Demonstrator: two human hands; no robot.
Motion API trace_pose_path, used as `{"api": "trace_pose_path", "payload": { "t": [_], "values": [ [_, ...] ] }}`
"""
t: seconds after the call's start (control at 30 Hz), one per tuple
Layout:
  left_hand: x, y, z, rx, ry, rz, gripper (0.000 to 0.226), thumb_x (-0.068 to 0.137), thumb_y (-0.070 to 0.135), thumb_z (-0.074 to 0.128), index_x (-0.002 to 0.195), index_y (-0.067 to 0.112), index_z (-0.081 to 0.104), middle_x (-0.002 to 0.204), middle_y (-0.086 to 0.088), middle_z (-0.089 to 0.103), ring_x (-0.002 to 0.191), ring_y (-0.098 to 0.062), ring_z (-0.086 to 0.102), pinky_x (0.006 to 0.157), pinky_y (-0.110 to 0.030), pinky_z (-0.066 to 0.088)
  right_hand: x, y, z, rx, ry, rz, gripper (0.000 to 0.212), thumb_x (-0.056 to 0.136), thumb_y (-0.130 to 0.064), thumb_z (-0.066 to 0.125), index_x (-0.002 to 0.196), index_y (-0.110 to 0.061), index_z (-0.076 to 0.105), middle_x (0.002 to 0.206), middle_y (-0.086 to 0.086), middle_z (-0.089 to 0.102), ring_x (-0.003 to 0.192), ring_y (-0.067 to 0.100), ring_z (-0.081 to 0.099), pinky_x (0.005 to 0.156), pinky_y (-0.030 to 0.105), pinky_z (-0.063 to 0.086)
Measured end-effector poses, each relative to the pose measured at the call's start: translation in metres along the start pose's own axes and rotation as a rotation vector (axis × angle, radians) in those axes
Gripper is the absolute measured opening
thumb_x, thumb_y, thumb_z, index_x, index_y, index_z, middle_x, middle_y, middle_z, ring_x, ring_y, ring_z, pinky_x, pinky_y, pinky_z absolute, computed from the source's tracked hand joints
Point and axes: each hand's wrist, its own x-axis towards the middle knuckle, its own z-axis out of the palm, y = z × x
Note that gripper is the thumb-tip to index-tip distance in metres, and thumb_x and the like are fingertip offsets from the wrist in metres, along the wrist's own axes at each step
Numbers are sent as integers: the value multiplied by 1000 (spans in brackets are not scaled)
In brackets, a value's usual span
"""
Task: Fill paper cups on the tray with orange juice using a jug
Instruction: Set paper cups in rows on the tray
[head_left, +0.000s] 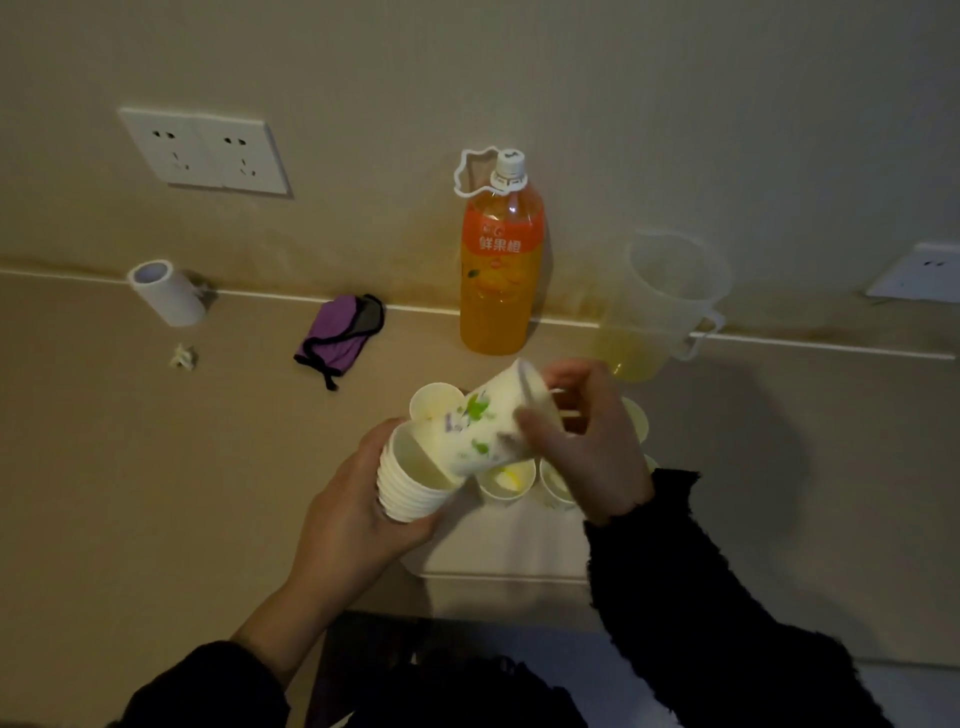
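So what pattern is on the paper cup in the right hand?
White with green leaves and small purple marks, seen in the head view on the paper cup held by the right hand.

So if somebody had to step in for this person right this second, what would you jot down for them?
Left hand: grips a stack of paper cups.
Right hand: holds one flowered cup, tilted, its base at the stack's mouth.
Tray: several cups stand on it; at least one seems to hold some juice.
Jug: behind the tray by the wall, a little juice at the bottom.
Juice bottle: capped, mostly full, left of the jug.
Left to do: place the cup, then pour from the jug.
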Motion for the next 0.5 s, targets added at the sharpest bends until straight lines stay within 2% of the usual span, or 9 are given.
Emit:
{"api": "trace_pose_path", "payload": {
  "t": [0.07, 0.13, 0.23, 0.3, 0.37, 0.43, 0.5],
  "values": [
    [5, -7, -8, 18, 76, -31, 73, 55, 55, 73, 115, 62, 33, 106, 36, 54, 93, 8, 51, 69, -12, 40, 5, 1, -5, 4, 78, 39, 50, 50, -61, 60, 91, -36, 46, 90, -15, 59, 80, -2, 57, 70, 20, 48],
    [11, -15, -15, 14, 159, -67, 75, 58, 49, 78, 119, 53, 34, 105, 25, 54, 95, -3, 52, 71, -23, 42, 3, 3, -6, -180, 61, 20, 57, 49, -65, 59, 96, -37, 44, 96, -15, 58, 83, -1, 55, 69, 15, 43],
    [21, -24, -23, -11, 214, -95, 85, 63, 40, 83, 130, 36, 31, 111, 15, 50, 101, -14, 54, 77, -32, 43, -15, 21, 8, -500, -110, -11, 71, 54, -62, 68, 114, -29, 48, 107, -10, 57, 94, 10, 56, 77, 23, 43],
    [25, -25, -25, -44, 232, -64, 84, 61, 44, 77, 130, 37, 30, 109, 23, 49, 102, -11, 53, 79, -31, 43, -34, 38, 22, -641, -137, -94, 76, 59, -59, 68, 121, -20, 50, 113, -3, 59, 101, 18, 59, 80, 27, 45],
    [29, -24, -26, -83, 246, -48, 83, 60, 47, 74, 129, 41, 29, 107, 30, 46, 103, -9, 52, 81, -31, 44, -53, 58, 36, -732, -163, -180, 76, 61, -63, 58, 119, -16, 51, 113, 3, 61, 96, 24, 63, 73, 31, 51],
    [33, -22, -25, -109, 251, -43, 81, 59, 49, 74, 125, 48, 26, 110, 25, 47, 105, -9, 53, 83, -32, 46, -66, 76, 48, -733, -239, -147, 71, 63, -61, 51, 117, -15, 51, 112, 6, 60, 92, 27, 64, 65, 36, 55],
    [36, -20, -25, -124, 251, -36, 81, 58, 50, 74, 122, 53, 24, 112, 24, 47, 106, -8, 52, 85, -34, 48, -75, 91, 59, -720, -238, -137, 64, 61, -53, 55, 113, -16, 49, 105, 8, 62, 84, 29, 65, 54, 34, 55]
  ]
}}
